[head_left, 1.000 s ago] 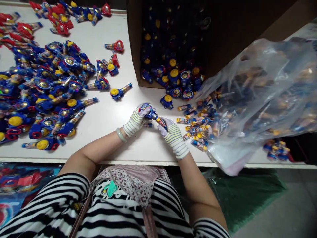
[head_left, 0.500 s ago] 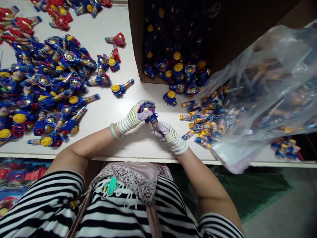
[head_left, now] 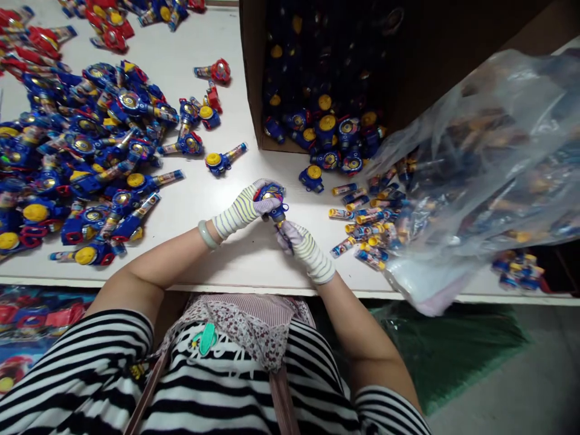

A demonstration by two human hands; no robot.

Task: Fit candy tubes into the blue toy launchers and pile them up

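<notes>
My left hand (head_left: 247, 208), in a striped glove, is closed around a blue plastic toy (head_left: 272, 194) with a round disc face and red edging. The thumb lies across the toy's front. My right hand (head_left: 298, 241), gloved the same way, pinches at the toy's narrow lower end. A small printed tube (head_left: 280, 226) is mostly hidden by those fingers; I cannot tell how far it sits inside the toy. Just right of my hands lie loose printed tubes with yellow ends (head_left: 371, 231). A similar blue toy without a tube (head_left: 312, 177) lies above them.
Blue toys with tubes (head_left: 81, 145) are heaped on the left of the white table (head_left: 222, 266), with red ones (head_left: 111, 30) behind. An open cardboard box (head_left: 251, 78) holds more blue toys. A clear plastic bag (head_left: 480, 175) of tubes covers the right side.
My right hand has shifted slightly left and down at the toy's lower end, its elbow drawn inward. My left hand still holds the toy in nearly the same place.
</notes>
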